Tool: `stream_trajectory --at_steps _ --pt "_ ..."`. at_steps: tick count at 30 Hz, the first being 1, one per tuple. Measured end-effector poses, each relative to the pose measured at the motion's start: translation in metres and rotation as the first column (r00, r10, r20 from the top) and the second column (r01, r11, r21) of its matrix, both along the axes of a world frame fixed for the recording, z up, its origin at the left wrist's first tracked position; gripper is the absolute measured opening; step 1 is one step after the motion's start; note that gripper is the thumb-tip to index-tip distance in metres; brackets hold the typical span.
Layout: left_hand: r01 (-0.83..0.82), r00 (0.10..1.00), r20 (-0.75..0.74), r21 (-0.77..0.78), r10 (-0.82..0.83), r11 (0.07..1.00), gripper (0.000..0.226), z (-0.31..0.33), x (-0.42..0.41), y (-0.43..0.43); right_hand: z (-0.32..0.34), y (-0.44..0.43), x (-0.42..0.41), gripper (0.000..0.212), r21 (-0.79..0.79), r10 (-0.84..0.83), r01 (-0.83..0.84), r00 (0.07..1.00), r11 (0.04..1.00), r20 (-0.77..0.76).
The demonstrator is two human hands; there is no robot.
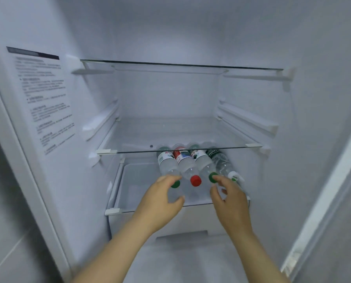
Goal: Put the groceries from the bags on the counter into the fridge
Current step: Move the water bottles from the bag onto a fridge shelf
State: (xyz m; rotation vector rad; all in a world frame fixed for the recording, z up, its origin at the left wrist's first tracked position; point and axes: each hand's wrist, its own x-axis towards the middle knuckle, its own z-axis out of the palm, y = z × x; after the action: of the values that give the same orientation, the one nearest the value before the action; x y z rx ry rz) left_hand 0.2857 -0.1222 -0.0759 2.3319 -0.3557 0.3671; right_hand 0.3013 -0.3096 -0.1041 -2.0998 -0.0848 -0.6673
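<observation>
Four water bottles lie on their sides, close together, on the lower glass shelf [111,211] of the open fridge [170,33]. They fill the right half of this shelf, and their caps point out toward the person. From left to right I see the first green-capped bottle [167,163], the red-capped bottle [186,163], the second green-capped bottle [204,166] and the white-capped bottle [221,162], which has a dark green label.

The left hand [163,196] reaches to the cap end of the first green-capped bottle. Its thumb is over the neck and its fingers curve below, with the cap showing between them. I cannot tell if it really grips.

The right hand [230,198] is half curled and holds nothing. Its thumb tip is touching the cap of the second green-capped bottle, and it partly hides the white cap.

The middle glass shelf [191,150] runs just above the bottles, and the top glass shelf [180,64] is higher. A printed sticker [42,94] is on the left wall.
</observation>
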Motion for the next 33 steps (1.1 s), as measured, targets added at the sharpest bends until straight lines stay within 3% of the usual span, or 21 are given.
stream_trajectory --at_steps 7,10,24,33 --pt "0.084 0.996 0.011 0.060 -0.085 0.995 0.054 0.013 -0.060 0.001 0.035 -0.014 -0.081 0.039 -0.417 -0.131 0.065 0.983 0.907 -0.132" --pt "0.138 0.990 0.028 0.081 -0.140 0.987 0.053 0.021 -0.080 -0.008 0.052 -0.021 -0.115 0.038 -0.495 -0.159 0.075 0.979 0.866 -0.129" --pt "0.391 0.886 0.295 -0.060 -0.358 0.919 0.045 0.106 -0.145 -0.107 0.130 -0.112 -0.231 0.030 -0.373 -0.261 0.311 0.948 0.874 0.181" --pt "0.573 0.791 0.317 -0.083 -0.523 0.815 0.042 0.116 -0.168 -0.189 0.143 -0.174 -0.293 0.032 -0.423 -0.505 0.544 0.837 0.724 0.212"
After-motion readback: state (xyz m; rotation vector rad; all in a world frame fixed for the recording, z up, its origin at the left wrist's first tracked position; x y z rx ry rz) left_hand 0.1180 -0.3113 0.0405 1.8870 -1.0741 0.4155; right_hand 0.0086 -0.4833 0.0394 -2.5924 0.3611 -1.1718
